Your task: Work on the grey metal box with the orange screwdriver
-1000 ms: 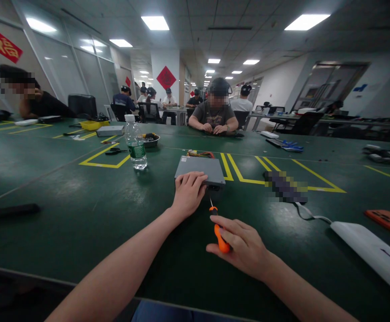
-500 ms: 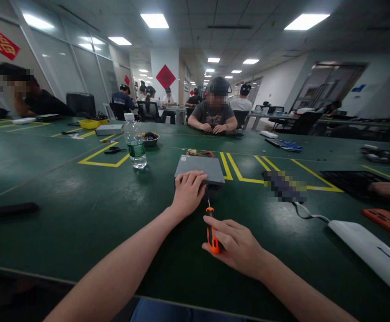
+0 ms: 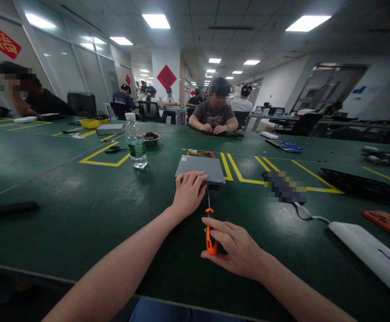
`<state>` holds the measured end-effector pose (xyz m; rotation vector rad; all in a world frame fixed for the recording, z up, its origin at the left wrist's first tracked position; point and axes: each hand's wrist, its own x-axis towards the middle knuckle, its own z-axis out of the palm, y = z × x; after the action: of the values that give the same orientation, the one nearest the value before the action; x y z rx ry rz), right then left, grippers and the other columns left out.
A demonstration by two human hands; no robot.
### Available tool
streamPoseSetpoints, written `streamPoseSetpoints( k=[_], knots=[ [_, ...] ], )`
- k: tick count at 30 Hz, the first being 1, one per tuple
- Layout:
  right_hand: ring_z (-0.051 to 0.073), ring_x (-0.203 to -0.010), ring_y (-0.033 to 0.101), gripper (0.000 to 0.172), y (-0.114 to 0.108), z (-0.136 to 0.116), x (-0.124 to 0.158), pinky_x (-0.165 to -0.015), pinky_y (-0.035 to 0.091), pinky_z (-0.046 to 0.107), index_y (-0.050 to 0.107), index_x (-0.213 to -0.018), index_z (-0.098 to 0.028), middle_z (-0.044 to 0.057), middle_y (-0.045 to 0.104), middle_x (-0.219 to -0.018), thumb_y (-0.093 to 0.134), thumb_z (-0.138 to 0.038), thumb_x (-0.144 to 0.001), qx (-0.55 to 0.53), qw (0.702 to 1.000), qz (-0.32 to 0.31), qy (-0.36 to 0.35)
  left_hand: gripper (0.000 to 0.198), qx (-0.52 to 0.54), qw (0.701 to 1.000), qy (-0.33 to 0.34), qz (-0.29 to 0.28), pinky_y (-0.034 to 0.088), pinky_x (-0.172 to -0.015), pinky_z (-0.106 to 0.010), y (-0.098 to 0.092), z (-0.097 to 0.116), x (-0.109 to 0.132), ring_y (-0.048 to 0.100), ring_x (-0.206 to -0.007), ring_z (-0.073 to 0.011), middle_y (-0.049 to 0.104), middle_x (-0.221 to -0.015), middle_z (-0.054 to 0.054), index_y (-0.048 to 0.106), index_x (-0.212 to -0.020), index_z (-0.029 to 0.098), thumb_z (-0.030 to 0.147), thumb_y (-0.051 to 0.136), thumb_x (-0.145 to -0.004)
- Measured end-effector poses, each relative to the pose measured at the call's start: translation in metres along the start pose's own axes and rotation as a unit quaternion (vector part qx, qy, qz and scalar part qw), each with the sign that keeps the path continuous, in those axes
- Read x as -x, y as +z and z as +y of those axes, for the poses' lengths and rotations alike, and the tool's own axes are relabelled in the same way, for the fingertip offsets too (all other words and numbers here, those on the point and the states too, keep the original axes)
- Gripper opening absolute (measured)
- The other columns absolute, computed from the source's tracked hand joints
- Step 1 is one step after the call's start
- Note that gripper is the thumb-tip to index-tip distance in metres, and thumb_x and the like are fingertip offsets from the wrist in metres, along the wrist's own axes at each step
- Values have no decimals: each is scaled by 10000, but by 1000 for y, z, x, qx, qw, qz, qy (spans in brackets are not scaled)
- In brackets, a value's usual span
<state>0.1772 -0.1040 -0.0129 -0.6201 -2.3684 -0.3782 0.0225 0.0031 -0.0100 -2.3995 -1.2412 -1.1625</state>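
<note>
A flat grey metal box [image 3: 201,167] lies on the green table [image 3: 81,210] in front of me, with coloured wires at its far edge. My left hand [image 3: 188,194] rests on the box's near left corner, fingers curled over the top. My right hand [image 3: 237,248] is closed round an orange-handled screwdriver [image 3: 210,235]. Its thin shaft points at the box's near side, and the tip is at or just short of that side.
A water bottle [image 3: 135,143] stands left of the box near a small bowl [image 3: 150,139]. A white device [image 3: 371,255] with a cable, an orange flat object [image 3: 387,220] and a black keyboard [image 3: 362,185] lie to the right. A person [image 3: 215,114] sits across the table.
My right hand shifted left and turned the screwdriver more upright, its shaft closer to the box. A hand with a dark keyboard came in at the right; now only the keyboard shows.
</note>
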Motion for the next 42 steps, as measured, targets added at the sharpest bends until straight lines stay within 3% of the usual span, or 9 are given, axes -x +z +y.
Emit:
streamPoseSetpoints(
  k=[4,9,13,19,22,26,30,34,42],
  knots=[
    [240,-997,606,352,-7,-3,-5,-750,539,349,482,-1172,-102,206,586,-1134,409,-342,-925,24,998,-60,-9,244,3,1000,-1,-3,280,-941,-383,0,0,0,465,-1135,-192,571,-1207,-21,526,-1111,256,227,492,-871],
    [202,-900,624,247,-5,0,-6,-718,533,305,543,-1017,-96,206,613,-1082,489,-301,-891,40,998,0,-43,244,4,1000,-2,-3,275,-943,-382,1,0,1,460,-1143,-192,569,-1214,-20,522,-1115,256,232,492,-874],
    [185,-818,637,228,0,2,-3,-691,539,295,534,-954,-102,200,623,-1072,500,-315,-879,27,999,2,-29,246,7,1000,-4,-3,273,-954,-382,1,0,0,461,-1140,-190,570,-1212,-16,519,-1114,256,225,496,-871],
    [218,-959,616,354,-6,0,-4,-755,533,336,496,-1162,-109,184,590,-1145,446,-349,-907,27,998,-63,-12,242,9,1000,0,-2,278,-965,-386,1,-1,0,457,-1152,-188,566,-1212,-18,518,-1116,254,228,483,-877],
    [196,-840,639,284,-5,3,-3,-719,531,327,531,-1060,-117,183,619,-1089,539,-323,-865,44,998,-15,-41,250,3,1000,1,-4,283,-970,-385,1,-1,0,459,-1153,-186,564,-1215,-18,521,-1122,255,233,484,-875],
    [211,-875,639,237,-2,7,1,-692,533,311,493,-958,-126,220,619,-1068,610,-276,-815,32,997,63,-32,253,3,1000,5,-3,265,-997,-383,1,-1,1,438,-1194,-179,555,-1240,-13,518,-1128,253,233,477,-880],
    [205,-909,635,295,-4,4,0,-712,544,310,477,-1045,-127,201,616,-1082,539,-349,-861,18,999,32,4,249,4,1000,7,-2,246,-1019,-390,1,0,1,423,-1221,-179,544,-1273,-12,519,-1127,258,238,467,-885],
    [207,-972,615,283,-6,3,-5,-744,540,310,512,-1112,-137,177,617,-1076,468,-320,-901,63,997,-20,-31,246,8,1000,4,-4,235,-1021,-399,1,-1,0,439,-1206,-177,560,-1259,-8,517,-1124,263,232,466,-886],
    [185,-835,650,197,0,14,0,-675,558,305,466,-986,-146,175,638,-1000,569,-253,-857,70,994,80,-11,250,3,1000,5,4,258,-1009,-405,1,0,0,459,-1183,-183,572,-1242,-11,525,-1120,262,230,487,-874]
  ],
)
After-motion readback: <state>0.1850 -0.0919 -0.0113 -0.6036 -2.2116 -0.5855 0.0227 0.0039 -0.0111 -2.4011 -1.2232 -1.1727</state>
